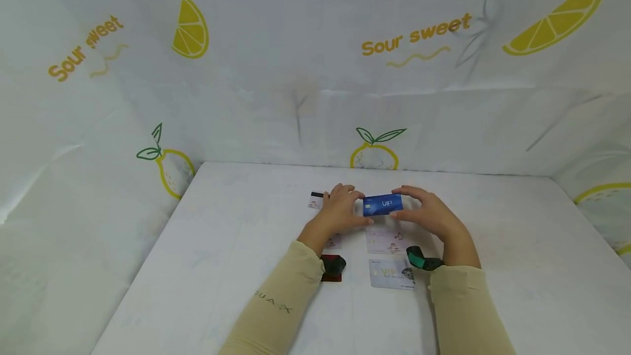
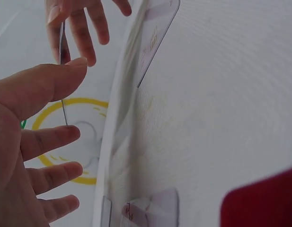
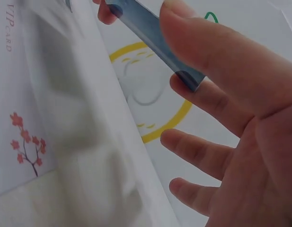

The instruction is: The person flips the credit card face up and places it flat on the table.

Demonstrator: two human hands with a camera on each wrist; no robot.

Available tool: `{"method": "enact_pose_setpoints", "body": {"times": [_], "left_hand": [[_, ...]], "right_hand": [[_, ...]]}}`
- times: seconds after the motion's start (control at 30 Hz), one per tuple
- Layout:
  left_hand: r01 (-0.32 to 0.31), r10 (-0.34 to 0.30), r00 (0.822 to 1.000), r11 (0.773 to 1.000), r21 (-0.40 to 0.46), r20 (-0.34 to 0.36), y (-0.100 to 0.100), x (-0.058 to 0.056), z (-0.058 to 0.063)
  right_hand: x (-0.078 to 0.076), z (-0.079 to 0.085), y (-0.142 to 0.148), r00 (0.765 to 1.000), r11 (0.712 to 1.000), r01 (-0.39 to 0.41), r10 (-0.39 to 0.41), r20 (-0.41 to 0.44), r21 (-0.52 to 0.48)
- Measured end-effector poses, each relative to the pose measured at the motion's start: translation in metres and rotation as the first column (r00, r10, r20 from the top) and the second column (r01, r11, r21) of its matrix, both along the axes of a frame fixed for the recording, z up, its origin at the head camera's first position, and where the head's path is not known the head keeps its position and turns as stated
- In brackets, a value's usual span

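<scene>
A blue VIP card (image 1: 382, 205) is held up between both hands, its printed face toward the head camera. My left hand (image 1: 340, 208) pinches its left end between thumb and index finger. At the other end, the thumb and index finger of my right hand (image 1: 429, 213) grip it. Seen from the left wrist, the card (image 2: 65, 112) shows only as a thin edge. The right wrist view has the card (image 3: 155, 40) running from the right thumb toward the upper left. The remaining fingers of both hands are spread off the card.
On the white table (image 1: 517, 234) below lie a pink blossom card (image 1: 382, 242), a silver VIP card (image 1: 389, 275), and a black-striped card (image 1: 315, 201) beside the left hand. A red card (image 1: 332, 277) and another pale card (image 1: 334, 242) are partly hidden by the left arm.
</scene>
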State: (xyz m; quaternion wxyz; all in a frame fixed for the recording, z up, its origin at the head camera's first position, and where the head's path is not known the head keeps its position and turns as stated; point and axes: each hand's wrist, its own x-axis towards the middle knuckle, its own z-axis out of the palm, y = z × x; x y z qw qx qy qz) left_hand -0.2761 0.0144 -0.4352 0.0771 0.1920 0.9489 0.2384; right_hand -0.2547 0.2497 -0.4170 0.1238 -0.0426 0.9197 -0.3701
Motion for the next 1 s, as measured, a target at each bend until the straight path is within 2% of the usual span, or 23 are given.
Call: {"method": "enact_pose_setpoints", "body": {"times": [0.23,0.47,0.73,1.0], "left_hand": [[0.039,-0.038,0.999,0.999,-0.027,0.018,-0.002,0.0,-0.004],[0.032,-0.04,0.998,0.989,-0.146,-0.047,-0.002,0.001,-0.009],[-0.01,-0.018,0.992,0.974,-0.224,-0.123,0.003,0.004,-0.011],[-0.033,-0.003,0.99,0.968,-0.25,-0.141,0.005,0.004,-0.016]], "right_hand": [[0.0,-0.005,0.002,0.999,0.999,-0.029,0.028,0.025,0.035],[-0.005,-0.015,0.0,0.996,0.99,-0.084,0.086,-0.014,0.111],[-0.007,-0.021,-0.002,0.998,0.988,-0.055,0.053,0.02,0.144],[-0.008,-0.023,-0.004,0.999,0.973,-0.045,0.047,-0.005,0.227]]}}
